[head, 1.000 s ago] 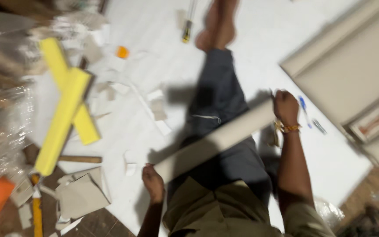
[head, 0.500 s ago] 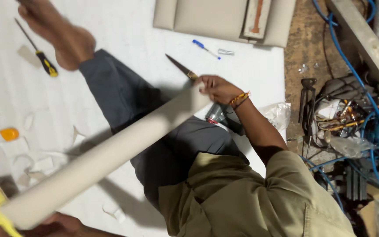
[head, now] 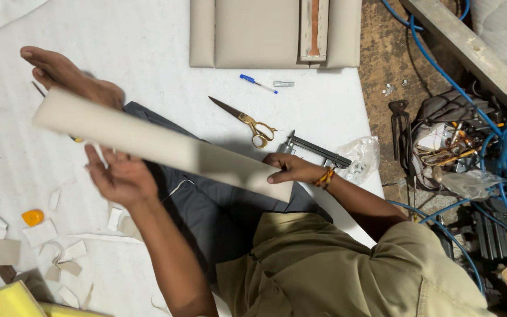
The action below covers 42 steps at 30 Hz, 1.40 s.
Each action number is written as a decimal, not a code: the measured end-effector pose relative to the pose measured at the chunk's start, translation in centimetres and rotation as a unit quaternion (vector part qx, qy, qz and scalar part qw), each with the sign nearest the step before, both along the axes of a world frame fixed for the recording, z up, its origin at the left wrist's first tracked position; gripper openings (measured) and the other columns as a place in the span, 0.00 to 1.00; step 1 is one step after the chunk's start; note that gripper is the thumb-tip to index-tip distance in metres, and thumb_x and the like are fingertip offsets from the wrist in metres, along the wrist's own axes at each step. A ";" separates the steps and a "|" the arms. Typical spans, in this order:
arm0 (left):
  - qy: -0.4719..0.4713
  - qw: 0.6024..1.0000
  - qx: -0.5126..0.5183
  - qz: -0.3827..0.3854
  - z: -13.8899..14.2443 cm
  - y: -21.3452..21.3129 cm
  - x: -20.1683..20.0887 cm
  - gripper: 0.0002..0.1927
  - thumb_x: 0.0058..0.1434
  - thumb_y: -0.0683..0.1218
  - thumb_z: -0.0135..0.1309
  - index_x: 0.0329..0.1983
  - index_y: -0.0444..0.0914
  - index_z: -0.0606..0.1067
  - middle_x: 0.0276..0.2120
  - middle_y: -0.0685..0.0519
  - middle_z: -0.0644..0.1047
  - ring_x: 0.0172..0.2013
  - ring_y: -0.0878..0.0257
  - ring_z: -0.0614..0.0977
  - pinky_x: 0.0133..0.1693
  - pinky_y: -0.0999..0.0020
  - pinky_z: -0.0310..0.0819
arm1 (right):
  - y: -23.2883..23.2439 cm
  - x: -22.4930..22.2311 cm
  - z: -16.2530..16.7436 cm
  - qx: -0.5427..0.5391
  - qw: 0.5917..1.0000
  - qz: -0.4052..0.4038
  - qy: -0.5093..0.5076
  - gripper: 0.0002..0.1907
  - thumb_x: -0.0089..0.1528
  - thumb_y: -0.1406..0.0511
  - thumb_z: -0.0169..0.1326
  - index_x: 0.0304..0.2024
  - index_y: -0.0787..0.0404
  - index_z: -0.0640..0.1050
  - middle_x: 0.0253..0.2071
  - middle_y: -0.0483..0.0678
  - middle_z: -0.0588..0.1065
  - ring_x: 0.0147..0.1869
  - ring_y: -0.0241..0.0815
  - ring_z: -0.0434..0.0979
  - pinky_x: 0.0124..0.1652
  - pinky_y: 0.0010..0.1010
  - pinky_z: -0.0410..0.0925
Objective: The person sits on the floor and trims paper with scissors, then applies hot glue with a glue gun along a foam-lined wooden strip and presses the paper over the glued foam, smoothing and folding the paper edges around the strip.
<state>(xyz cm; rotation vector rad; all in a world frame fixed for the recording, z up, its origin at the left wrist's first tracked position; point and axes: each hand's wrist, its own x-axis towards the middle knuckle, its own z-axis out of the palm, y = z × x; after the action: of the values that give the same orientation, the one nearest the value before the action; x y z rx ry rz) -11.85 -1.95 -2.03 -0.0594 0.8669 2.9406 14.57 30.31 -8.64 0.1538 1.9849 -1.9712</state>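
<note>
bright overhead light, soft shadows (sharp)

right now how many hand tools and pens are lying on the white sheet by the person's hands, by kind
scissors: 1, gold handles, lying closed
staple gun: 1, just past the right hand
blue pen: 1
pen cap: 1, beside the pen
total: 4
Not counted: the long beige panel, gripped at one end by the right hand, with the left hand open under it.

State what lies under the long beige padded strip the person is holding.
Under the beige strip show the left hand, open below it, the dark trouser leg and a bare foot. The right hand grips its end. The floor directly beneath is covered.
</note>
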 end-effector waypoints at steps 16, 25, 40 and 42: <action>0.053 0.825 -0.405 -0.390 -2.3 1.7 5.4 0.29 0.66 0.39 0.52 0.72 0.34 0.64 0.66 0.42 0.71 0.59 0.53 0.78 0.55 0.61 0.77 | 11.3 -12.1 4.8 0.324 0.826 -0.461 -0.016 0.50 0.53 0.53 0.69 0.67 0.65 0.55 0.48 0.64 0.80 0.45 0.56 0.86 0.45 0.39 0.79; -0.057 0.823 -0.502 -0.259 -1.2 -4.3 6.8 0.24 0.68 0.41 0.51 0.67 0.30 0.68 0.61 0.43 0.76 0.53 0.57 0.81 0.51 0.63 0.77 | 16.6 -18.4 7.2 0.534 0.711 -0.447 -0.098 0.41 0.56 0.50 0.67 0.57 0.71 0.66 0.54 0.66 0.64 0.58 0.64 0.66 0.54 0.50 0.67; -0.084 0.841 -0.495 -0.204 -3.6 -3.8 8.6 0.22 0.68 0.39 0.52 0.64 0.28 0.70 0.57 0.43 0.78 0.55 0.59 0.80 0.58 0.68 0.72 | 16.7 -20.6 6.9 0.652 0.644 -0.388 -0.097 0.46 0.58 0.53 0.65 0.73 0.54 0.57 0.50 0.63 0.64 0.51 0.62 0.64 0.49 0.51 0.60; -0.085 0.844 -0.492 -0.194 -3.8 -3.7 8.6 0.21 0.68 0.39 0.52 0.63 0.28 0.71 0.56 0.43 0.78 0.54 0.59 0.80 0.58 0.68 0.72 | 17.0 -21.0 7.1 0.660 0.633 -0.394 -0.091 0.45 0.58 0.54 0.65 0.72 0.53 0.58 0.51 0.62 0.63 0.52 0.62 0.63 0.49 0.51 0.60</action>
<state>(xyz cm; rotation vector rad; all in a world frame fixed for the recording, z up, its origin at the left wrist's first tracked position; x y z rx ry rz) -3.26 -5.66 -5.87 -0.1699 1.9531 1.8154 -6.41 47.29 -1.58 1.6709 2.9798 -0.1378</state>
